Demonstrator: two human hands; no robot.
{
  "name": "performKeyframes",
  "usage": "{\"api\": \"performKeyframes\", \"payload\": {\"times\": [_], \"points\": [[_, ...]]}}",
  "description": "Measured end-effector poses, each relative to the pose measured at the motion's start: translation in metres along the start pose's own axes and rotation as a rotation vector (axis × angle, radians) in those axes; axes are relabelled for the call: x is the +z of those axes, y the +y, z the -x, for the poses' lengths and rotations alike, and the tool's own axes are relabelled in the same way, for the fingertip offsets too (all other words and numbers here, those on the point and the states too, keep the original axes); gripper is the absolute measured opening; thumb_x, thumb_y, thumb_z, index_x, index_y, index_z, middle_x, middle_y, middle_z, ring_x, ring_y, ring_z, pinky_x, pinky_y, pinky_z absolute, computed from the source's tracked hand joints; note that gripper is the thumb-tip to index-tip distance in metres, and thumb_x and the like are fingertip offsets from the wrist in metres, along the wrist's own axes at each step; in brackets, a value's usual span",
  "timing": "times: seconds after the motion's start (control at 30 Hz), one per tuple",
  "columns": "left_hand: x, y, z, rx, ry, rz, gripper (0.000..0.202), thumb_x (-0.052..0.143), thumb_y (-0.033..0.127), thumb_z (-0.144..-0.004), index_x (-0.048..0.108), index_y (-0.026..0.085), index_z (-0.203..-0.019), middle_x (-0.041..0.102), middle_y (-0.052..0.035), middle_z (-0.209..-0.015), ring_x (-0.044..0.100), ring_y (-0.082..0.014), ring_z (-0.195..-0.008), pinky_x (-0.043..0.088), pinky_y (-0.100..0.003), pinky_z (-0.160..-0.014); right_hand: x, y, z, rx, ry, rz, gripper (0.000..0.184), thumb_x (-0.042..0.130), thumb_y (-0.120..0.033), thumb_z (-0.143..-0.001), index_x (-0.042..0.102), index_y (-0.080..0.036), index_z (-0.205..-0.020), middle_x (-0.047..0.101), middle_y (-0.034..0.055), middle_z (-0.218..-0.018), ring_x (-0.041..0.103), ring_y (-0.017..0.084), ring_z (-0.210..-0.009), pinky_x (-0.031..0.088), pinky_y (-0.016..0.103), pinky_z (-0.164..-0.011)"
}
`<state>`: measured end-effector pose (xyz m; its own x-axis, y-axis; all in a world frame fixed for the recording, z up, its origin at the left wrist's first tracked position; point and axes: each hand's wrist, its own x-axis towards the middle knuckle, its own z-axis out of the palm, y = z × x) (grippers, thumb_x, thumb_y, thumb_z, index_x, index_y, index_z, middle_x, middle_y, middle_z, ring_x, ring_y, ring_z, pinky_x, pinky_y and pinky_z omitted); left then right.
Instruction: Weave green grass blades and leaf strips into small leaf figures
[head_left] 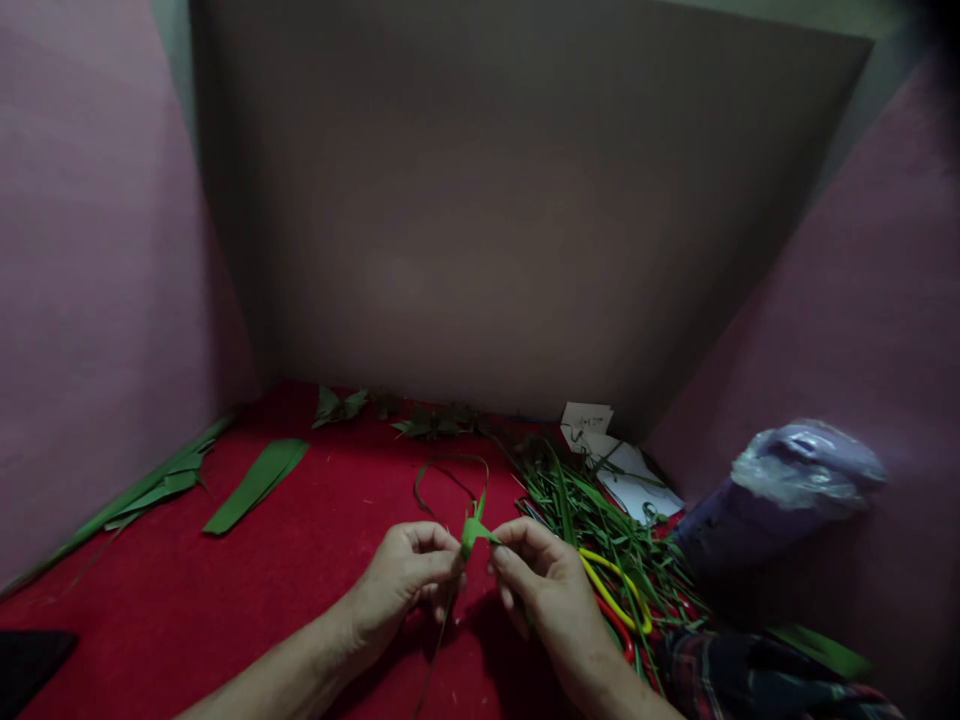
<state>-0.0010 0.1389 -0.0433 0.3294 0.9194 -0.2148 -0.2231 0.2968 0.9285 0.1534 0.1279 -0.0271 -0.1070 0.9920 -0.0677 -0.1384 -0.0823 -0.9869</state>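
My left hand and my right hand meet low in the middle over a red cloth. Both pinch a small folded green leaf strip between thumb and fingers, the left from the left side, the right from the right. A thin dark strand loops up and back from the fold, and another thin strand hangs down between my wrists. Both hands are closed on the strip.
A heap of green leaf strips lies right of my hands, with yellow-handled and red-handled scissors in it. White papers sit behind. Flat leaf pieces lie left; folded leaf figures line the back wall. A plastic-wrapped bundle lies right.
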Motion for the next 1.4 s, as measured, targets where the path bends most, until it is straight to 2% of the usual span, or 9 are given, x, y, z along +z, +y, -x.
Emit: {"api": "performKeyframes", "payload": {"times": [0.13,0.3,0.47,0.63,0.87,1.0,1.13,1.23,1.4], "points": [[0.0005,-0.0002,-0.0007,0.008,-0.009,-0.035,0.011,0.061,0.018,-0.064,0.053,0.012,-0.063,0.057,-0.0009,-0.052,0.046,-0.0072,-0.039,0.039,-0.021,-0.04,0.003,-0.0034,0.0019,0.056,0.031,-0.016,0.035,0.067,-0.044,-0.061,0.049,-0.015,-0.069,0.051,-0.005,-0.047,0.032,0.002,-0.029,0.019,0.015,-0.029],[0.0018,0.0001,0.0006,0.004,-0.002,-0.057,0.014,0.062,0.022,-0.064,0.051,0.013,-0.064,0.058,-0.0005,-0.053,0.046,-0.0077,-0.039,0.04,-0.022,-0.041,0.0028,-0.006,0.0079,0.117,-0.062,0.0,0.033,0.062,-0.044,-0.069,0.047,-0.014,-0.064,0.049,-0.0049,-0.043,0.029,0.002,-0.026,0.014,0.015,-0.027],[0.0037,0.0003,0.0015,0.024,-0.023,-0.116,0.016,0.063,0.024,-0.063,0.051,0.013,-0.064,0.058,-0.0009,-0.051,0.045,-0.0079,-0.037,0.037,-0.022,-0.039,0.0022,-0.0061,0.0094,0.183,-0.155,-0.117,0.033,0.058,-0.04,-0.074,0.048,-0.012,-0.061,0.048,-0.0035,-0.043,0.03,0.002,-0.028,0.017,0.014,-0.03],[0.0036,0.0002,0.0004,0.024,-0.029,-0.143,0.015,0.062,0.025,-0.063,0.053,0.012,-0.064,0.058,-0.0016,-0.051,0.045,-0.0078,-0.036,0.037,-0.022,-0.039,0.0048,-0.0052,0.009,0.248,-0.201,-0.283,0.03,0.055,-0.038,-0.078,0.051,-0.011,-0.065,0.047,-0.0032,-0.044,0.032,0.002,-0.03,0.02,0.015,-0.033],[0.0044,0.0011,0.0019,0.026,-0.037,-0.155,0.016,0.063,0.026,-0.064,0.056,0.011,-0.064,0.059,-0.0024,-0.053,0.046,-0.0076,-0.038,0.037,-0.021,-0.04,0.0035,-0.0001,0.0077,0.343,-0.289,-0.37,0.029,0.053,-0.038,-0.078,0.051,-0.012,-0.066,0.047,-0.0024,-0.045,0.033,0.004,-0.03,0.024,0.016,-0.03],[0.0047,0.002,0.0028,0.039,-0.058,-0.145,0.014,0.062,0.025,-0.065,0.058,0.011,-0.064,0.061,-0.0031,-0.056,0.046,-0.0075,-0.04,0.037,-0.021,-0.041,0.0015,0.0011,0.0075,0.419,-0.307,-0.394,0.024,0.053,-0.035,-0.077,0.049,-0.013,-0.066,0.046,-0.0031,-0.045,0.032,0.004,-0.029,0.022,0.015,-0.028],[0.0046,0.0033,0.0027,0.043,-0.059,-0.154,0.008,0.06,0.019,-0.064,0.058,0.011,-0.064,0.06,-0.0021,-0.055,0.046,-0.0074,-0.04,0.037,-0.021,-0.04,0.0011,-0.0014,0.0082,0.473,-0.306,-0.403,0.027,0.054,-0.039,-0.076,0.046,-0.015,-0.066,0.045,-0.004,-0.046,0.032,0.003,-0.029,0.02,0.014,-0.028],[0.0045,0.0032,0.0024,0.026,-0.038,-0.122,0.008,0.059,0.018,-0.062,0.054,0.012,-0.063,0.059,-0.0011,-0.053,0.046,-0.0075,-0.039,0.039,-0.021,-0.04,0.0012,-0.002,0.0083,0.386,-0.221,-0.336,0.028,0.056,-0.04,-0.075,0.046,-0.015,-0.067,0.044,-0.0053,-0.045,0.031,0.002,-0.03,0.021,0.013,-0.029],[0.0027,0.0,0.0011,0.001,-0.005,-0.047,0.014,0.062,0.02,-0.062,0.049,0.014,-0.064,0.059,-0.0003,-0.053,0.046,-0.0076,-0.038,0.041,-0.022,-0.04,0.0011,0.0024,0.007,0.168,-0.087,-0.048,0.037,0.051,-0.05,-0.077,0.046,-0.015,-0.066,0.043,-0.0057,-0.041,0.03,0.004,-0.028,0.022,0.014,-0.027]]}}
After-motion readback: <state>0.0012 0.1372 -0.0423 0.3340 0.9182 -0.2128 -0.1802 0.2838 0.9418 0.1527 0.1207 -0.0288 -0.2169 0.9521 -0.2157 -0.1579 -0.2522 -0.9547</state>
